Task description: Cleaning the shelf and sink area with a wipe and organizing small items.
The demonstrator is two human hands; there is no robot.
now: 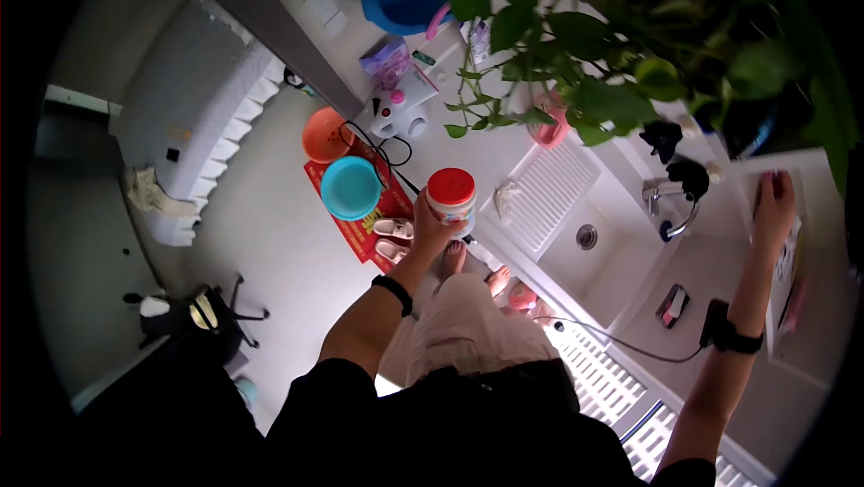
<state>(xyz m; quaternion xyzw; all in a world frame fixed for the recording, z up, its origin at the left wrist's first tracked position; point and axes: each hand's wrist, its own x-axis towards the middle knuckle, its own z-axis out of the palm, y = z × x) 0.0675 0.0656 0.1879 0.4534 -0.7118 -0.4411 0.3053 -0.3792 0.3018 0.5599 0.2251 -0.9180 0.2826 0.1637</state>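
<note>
My left hand (432,225) is wrapped around a plastic jar with a red lid (451,187), held upright in front of my body near the counter's edge. A printed label shows on the jar's side, partly behind my fingers. My right hand (775,207) reaches far right to a white ledge (756,183) beyond the sink. Its fingers are bent over there, with something pinkish at the tips. Whether they grip a thing cannot be made out. Between the hands lies a white laundry sink (574,284) with a ribbed washboard (550,193).
Trailing plant leaves (580,34) hang over the counter's back. A chrome faucet (678,207) stands at the sink. A phone-like object (673,306) rests on the right counter. A cable (628,343) crosses the front edge. Turquoise (351,188) and orange basins (327,134) sit on the floor.
</note>
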